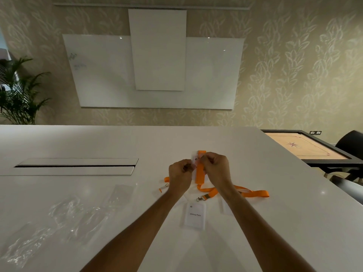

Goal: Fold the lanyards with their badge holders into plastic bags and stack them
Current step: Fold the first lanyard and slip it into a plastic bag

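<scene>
Above the white table [275, 222] my left hand [179, 174] and my right hand [215, 167] pinch a folded orange lanyard [200, 171] together with its clear badge holder [195, 158]. Both hands have curled fingers and hold the bundle upright between them. Beneath them lies a loose orange lanyard [253, 193] with a metal clip [199, 199]. A white badge holder [194, 215] with dark print lies flat nearer to me. Another lanyard end with a clip [166, 182] shows left of my left hand.
Several clear plastic bags [64, 214] lie spread over the left front of the table. A long cable hatch [76, 166] sits in the tabletop at the left. Beyond the right table edge stand a carrom board [306, 148] and a dark chair [351, 146].
</scene>
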{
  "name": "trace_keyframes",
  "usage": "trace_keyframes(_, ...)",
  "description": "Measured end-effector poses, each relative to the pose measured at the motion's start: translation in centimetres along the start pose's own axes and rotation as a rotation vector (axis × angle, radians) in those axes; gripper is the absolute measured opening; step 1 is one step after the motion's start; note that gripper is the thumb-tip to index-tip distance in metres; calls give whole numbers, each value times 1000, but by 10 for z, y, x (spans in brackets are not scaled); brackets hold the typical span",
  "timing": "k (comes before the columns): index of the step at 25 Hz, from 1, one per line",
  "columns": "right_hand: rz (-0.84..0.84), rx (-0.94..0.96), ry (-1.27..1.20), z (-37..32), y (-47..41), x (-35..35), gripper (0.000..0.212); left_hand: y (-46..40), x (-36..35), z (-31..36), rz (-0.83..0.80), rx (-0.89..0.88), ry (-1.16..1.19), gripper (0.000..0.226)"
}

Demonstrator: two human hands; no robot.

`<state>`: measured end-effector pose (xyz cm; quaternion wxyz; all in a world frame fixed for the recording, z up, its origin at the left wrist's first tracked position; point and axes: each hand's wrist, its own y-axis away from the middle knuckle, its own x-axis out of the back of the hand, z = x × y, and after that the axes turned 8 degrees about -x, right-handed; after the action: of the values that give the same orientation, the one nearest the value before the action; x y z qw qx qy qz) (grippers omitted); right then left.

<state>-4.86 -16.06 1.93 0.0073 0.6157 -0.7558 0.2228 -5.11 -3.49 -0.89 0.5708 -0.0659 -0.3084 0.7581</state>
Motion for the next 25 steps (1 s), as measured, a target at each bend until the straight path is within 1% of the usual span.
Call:
trace_keyframes(2,13,98,89,-1,4,2,13,4,0,0,-2,16,16,24)
trace_keyframes(5,17,302,241,6,3,4,32,10,2,-4,-16,3,-9,18)
trace_keyframes(7,26,370,343,14,2,5,36,11,4,-8,-26,12,-33,16)
trace_keyframes(9,38,410,433,15,1,6,33,11,7,-11,-37,18,-45,16)
trace_keyframes(16,-100,372,589,0,-8,11,26,7,19,-21,-54,-44,-123,15)
trace_keyframes(21,-234,324,664,-10,-18,8,22,9,29,-26,-61,-61,-140,15)
trace_keyframes(25,-267,332,684,-15,-21,-2,20,4,42,-28,-131,-75,-152,13)
